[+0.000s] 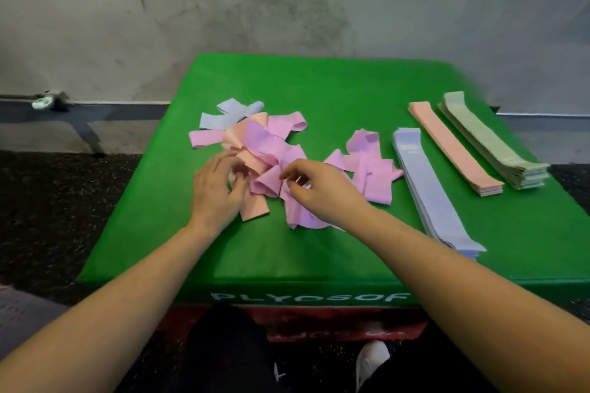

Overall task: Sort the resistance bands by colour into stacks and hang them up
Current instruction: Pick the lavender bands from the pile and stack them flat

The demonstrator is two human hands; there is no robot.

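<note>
Bands of pink, peach and lilac lie tangled in a loose pile (271,150) at the middle of the green counter (319,252). Left hand (214,191) curls its fingers into the pile's 8 o'clock edge; whether they grip a band is unclear. Right hand (319,188) pinches a pink band (268,183). At 3 o'clock lie sorted stacks: lilac (431,195), peach (453,147), green (491,140).
</note>
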